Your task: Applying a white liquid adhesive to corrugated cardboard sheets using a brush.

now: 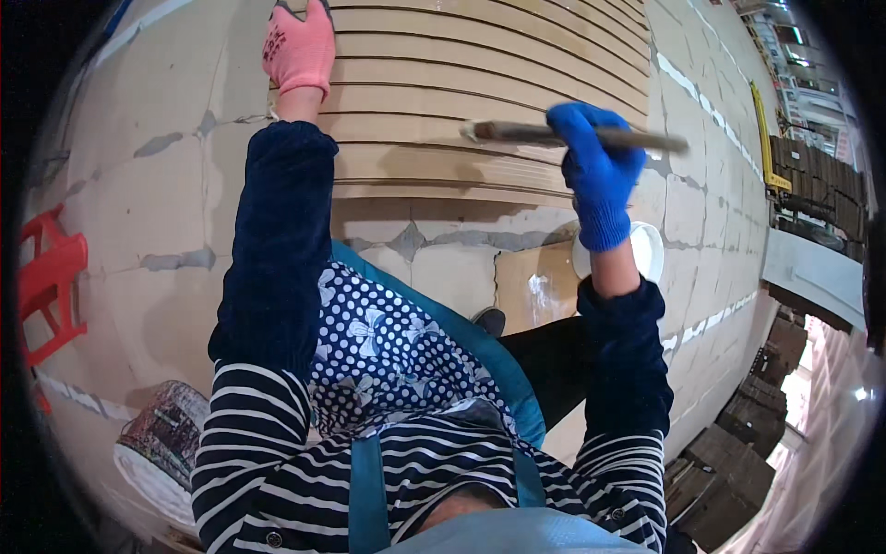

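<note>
Several tan cardboard sheets [517,60] lie overlapped in front of me, their edges forming long parallel strips. My right hand [604,171], in a blue glove, is closed round the wooden handle of a brush [521,133]. The brush lies nearly level above the sheets' near right part, its pale, worn-looking end pointing left. My left hand [303,54], in a pink glove, is at the left edge of the sheets. Its fingers are mostly cut off by the top of the picture. Below my right wrist stands a white round tub [648,251], partly hidden by the arm.
A loose cardboard piece [535,282] lies on the cracked tile floor beside the tub. To the left is a red plastic stool [53,277], with a patterned round container [166,434] nearer me. Brown stacks [729,471] and a white panel [812,277] line the right.
</note>
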{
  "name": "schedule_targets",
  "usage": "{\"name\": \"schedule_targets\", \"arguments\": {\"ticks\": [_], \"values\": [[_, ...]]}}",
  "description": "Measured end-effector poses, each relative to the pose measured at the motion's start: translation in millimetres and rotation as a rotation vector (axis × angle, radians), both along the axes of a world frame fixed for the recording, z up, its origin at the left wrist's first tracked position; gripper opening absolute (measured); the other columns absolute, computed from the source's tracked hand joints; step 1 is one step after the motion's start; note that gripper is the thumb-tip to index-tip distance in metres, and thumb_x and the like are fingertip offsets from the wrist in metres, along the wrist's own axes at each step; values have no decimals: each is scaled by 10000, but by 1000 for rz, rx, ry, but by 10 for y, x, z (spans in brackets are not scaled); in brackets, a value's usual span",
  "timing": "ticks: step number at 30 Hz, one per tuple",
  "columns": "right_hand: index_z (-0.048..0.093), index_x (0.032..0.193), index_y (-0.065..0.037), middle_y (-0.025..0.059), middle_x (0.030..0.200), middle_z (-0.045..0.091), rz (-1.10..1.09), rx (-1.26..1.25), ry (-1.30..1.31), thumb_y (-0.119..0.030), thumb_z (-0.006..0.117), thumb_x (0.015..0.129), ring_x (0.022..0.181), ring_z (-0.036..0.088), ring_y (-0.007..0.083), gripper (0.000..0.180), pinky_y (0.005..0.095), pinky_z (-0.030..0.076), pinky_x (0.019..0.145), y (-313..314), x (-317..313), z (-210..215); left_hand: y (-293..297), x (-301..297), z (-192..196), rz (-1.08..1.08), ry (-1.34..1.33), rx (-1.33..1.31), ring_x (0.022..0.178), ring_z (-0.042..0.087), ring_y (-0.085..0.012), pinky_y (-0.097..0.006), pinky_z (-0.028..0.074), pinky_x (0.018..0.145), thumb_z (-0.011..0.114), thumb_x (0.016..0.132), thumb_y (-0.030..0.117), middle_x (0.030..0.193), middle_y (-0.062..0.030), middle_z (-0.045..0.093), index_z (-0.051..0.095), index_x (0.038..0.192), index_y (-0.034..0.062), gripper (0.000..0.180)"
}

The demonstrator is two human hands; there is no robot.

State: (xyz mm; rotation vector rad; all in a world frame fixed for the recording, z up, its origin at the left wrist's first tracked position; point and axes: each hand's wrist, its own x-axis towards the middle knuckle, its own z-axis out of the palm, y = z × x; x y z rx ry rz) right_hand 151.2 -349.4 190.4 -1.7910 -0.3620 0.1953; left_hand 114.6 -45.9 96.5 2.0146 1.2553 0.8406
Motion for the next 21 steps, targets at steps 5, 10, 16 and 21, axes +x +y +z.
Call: {"name": "schedule_targets", "arguments": {"ticks": [5, 10, 16, 21], "values": [[624, 742, 1, 22, 660, 606, 68, -18, -98, -102, 651, 771, 572, 525, 80, 109, 232, 436, 548, 491, 152, -222, 26, -34, 59, -34, 11, -87, 1012, 510, -374, -406, 401, 868, 464, 846, 378, 1074, -260, 539, 464, 1168, -38, 526], [610, 686, 2, 25, 636, 596, 152, -146, -196, -88, 632, 774, 578, 525, 81, 128, 236, 436, 549, 309, -36, -577, 40, -56, -16, 1, -66, 29, 1008, 506, -377, -411, 399, 870, 457, 853, 356, 1067, -263, 538, 458, 1168, -48, 512], [587, 642, -27, -18, 581, 540, 141, 33, -255, -114, 646, 762, 542, 489, 60, 160, 232, 419, 531, 738, 406, -238, 61, -52, -48, 20, -91, 45, 1018, 497, -374, -407, 394, 877, 455, 856, 347, 1082, -262, 530, 454, 1166, -59, 510], [570, 627, -30, -26, 572, 531, 91, -111, -529, -125, 636, 767, 529, 477, 55, 182, 226, 397, 504, 1048, 904, -327, 69, 52, -203, 12, -39, 31, 1027, 496, -351, -416, 385, 875, 414, 827, 482, 1117, -205, 526, 461, 1174, -3, 598]]}}
